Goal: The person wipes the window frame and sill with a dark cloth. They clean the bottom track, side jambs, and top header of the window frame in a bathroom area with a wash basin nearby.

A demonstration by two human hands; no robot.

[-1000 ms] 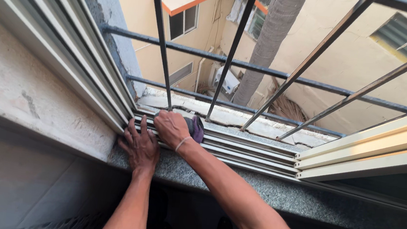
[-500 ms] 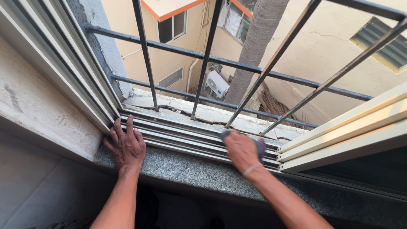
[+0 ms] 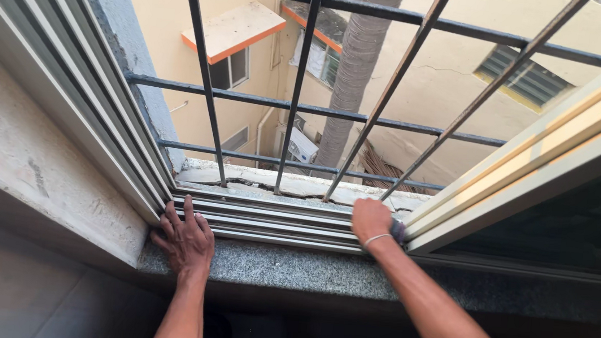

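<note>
One cloth [image 3: 399, 230] under right hand [image 3: 371, 220] on three-railed track [image 3: 274, 221].

Dark cloth [image 3: 399, 230] pressed on window track [image 3: 274, 221], beside sliding frame.

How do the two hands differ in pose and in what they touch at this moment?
The left hand lies flat and open, fingers spread, at the left end of the window track; the right hand is closed over a dark cloth at the track's right end, against the sliding window frame. The left hand holds nothing; the right wears a thin wristband. Both rest by the granite sill.
</note>
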